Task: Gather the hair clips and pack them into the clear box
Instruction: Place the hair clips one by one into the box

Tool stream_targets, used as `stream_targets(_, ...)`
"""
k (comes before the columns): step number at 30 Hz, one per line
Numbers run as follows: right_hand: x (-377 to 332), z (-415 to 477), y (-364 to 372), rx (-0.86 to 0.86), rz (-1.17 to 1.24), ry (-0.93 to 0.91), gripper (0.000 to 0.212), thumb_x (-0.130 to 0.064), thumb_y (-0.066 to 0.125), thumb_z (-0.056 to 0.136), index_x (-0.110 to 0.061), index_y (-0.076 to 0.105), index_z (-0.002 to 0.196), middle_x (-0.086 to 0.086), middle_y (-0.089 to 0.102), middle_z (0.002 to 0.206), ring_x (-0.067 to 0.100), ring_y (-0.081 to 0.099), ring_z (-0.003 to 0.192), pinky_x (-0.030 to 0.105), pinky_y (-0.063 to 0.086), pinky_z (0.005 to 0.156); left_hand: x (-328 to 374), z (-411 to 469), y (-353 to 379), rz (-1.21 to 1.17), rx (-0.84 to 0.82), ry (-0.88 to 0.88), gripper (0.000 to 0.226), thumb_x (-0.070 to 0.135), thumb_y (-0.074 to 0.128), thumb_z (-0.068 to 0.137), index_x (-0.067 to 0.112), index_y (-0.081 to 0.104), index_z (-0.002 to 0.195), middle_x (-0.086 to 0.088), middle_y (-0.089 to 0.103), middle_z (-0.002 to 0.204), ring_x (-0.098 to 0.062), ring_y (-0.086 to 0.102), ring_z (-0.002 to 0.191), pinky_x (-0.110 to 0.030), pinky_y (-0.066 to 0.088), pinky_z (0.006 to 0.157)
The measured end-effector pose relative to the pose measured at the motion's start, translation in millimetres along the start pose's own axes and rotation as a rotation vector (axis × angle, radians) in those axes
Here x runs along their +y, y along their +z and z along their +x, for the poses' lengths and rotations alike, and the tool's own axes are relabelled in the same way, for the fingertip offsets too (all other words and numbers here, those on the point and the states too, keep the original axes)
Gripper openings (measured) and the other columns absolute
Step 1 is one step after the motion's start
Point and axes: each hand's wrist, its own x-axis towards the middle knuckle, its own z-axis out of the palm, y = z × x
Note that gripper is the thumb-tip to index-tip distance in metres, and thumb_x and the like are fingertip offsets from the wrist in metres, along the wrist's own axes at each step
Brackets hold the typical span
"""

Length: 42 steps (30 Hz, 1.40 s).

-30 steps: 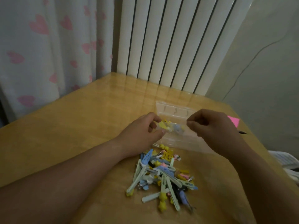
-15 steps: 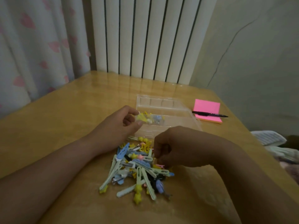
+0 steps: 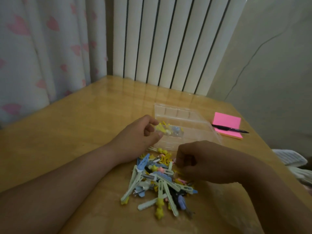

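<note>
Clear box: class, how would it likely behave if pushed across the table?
Probably light: the clear box looks thin-walled and mostly empty. It likely slides rather than tips, being low and wide on the glossy table. Its thin plastic may flex if squeezed.

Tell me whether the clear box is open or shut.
Seemingly open: no lid covers the clear box, and the left hand holds clips over it.
</note>
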Motion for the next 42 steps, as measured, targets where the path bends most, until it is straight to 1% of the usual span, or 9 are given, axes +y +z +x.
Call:
stream_targets(5,-1.8,0.7,0.7,-0.01,0.002,-0.011,0.012,-0.04,0.074,0.093,-0.034,0.064,0.098,-0.011,0.067,0.091,0.004,0.062,0.081,0.022,0.051,0.069,-2.4,0.5,-0.5,0.017,-0.009,0.007,0.04,0.05,0.065,0.099,0.031,0.057,0.134,0.005,0.06,0.112,-0.014,0.061,0.105,-0.042,0.056,0.095)
stream_targets(12,-4.5,4.6,3.5,-0.009,-0.004,-0.022,0.005,-0.034,0.068,0.095,-0.03,0.07,0.097,-0.008,0.069,0.089,0.007,0.065,0.08,0.031,0.058,0.075,-2.0,0.8,0.0,0.021,-0.01,0.008,0.04,0.049,0.065,0.1,0.03,0.056,0.135,0.004,0.059,0.112,-0.017,0.061,0.105,-0.043,0.055,0.094)
stream_targets(15,3.2,3.0,-0.3,0.033,-0.038,-0.005,0.008,-0.036,0.064,0.098,-0.03,0.067,0.094,-0.009,0.066,0.087,0.005,0.06,0.075,0.024,0.051,0.067,-1.3,0.1,0.2,0.023,-0.009,0.009,0.04,0.049,0.065,0.1,0.03,0.056,0.134,0.005,0.059,0.111,-0.015,0.06,0.105,-0.041,0.056,0.094)
stream_targets(18,10.1,-3.1,-10.1,0.142,0.123,-0.003,0.005,-0.031,0.067,0.098,-0.03,0.066,0.093,-0.008,0.067,0.084,-0.001,0.058,0.069,0.018,0.049,0.063,-0.6,-0.2,0.3,0.016,-0.01,0.005,0.039,0.049,0.064,0.101,0.03,0.056,0.134,0.005,0.059,0.111,-0.014,0.06,0.105,-0.04,0.056,0.093)
stream_targets(21,13.4,-7.3,-23.9,0.324,0.404,-0.014,0.008,-0.022,0.07,0.098,-0.027,0.068,0.104,-0.004,0.075,0.088,0.005,0.067,0.07,0.02,0.053,0.062,-0.5,-0.6,0.3,0.019,-0.015,0.001,0.04,0.051,0.064,0.1,0.031,0.055,0.134,0.007,0.058,0.112,-0.013,0.059,0.104,-0.039,0.055,0.092)
stream_targets(26,33.3,31.7,-47.2,0.544,0.408,0.173,0.013,-0.018,0.07,0.099,-0.025,0.073,0.109,-0.006,0.077,0.084,0.007,0.072,0.075,0.024,0.054,0.067,-1.0,0.7,1.5,0.029,-0.007,-0.005,0.04,0.051,0.064,0.1,0.032,0.055,0.134,0.01,0.056,0.113,-0.01,0.057,0.105,-0.038,0.055,0.093)
stream_targets(33,44.6,98.9,-48.6,0.484,0.366,0.391,0.005,-0.009,0.078,0.091,-0.007,0.076,0.094,0.012,0.076,0.087,0.017,0.067,0.071,0.024,0.05,0.054,1.1,-0.5,0.0,0.035,-0.015,-0.013,0.042,0.056,0.062,0.099,0.035,0.054,0.135,0.014,0.056,0.114,-0.006,0.057,0.107,-0.041,0.055,0.097)
stream_targets(36,45.0,113.4,-40.8,0.447,0.296,0.405,0.004,-0.008,0.081,0.086,-0.006,0.078,0.086,0.009,0.077,0.08,0.018,0.07,0.069,0.032,0.06,0.064,1.6,-0.8,-0.8,0.037,-0.018,-0.015,0.042,0.056,0.062,0.099,0.035,0.054,0.135,0.014,0.055,0.115,-0.007,0.057,0.108,-0.043,0.054,0.098)
stream_targets(42,48.8,122.5,-29.8,0.403,0.201,0.445,0.007,-0.017,0.082,0.086,-0.011,0.081,0.083,0.005,0.076,0.078,0.024,0.073,0.076,0.036,0.062,0.069,1.9,-0.6,-0.9,0.044,-0.016,-0.011,0.043,0.056,0.063,0.099,0.034,0.055,0.135,0.015,0.056,0.115,-0.008,0.057,0.108,-0.045,0.054,0.098)
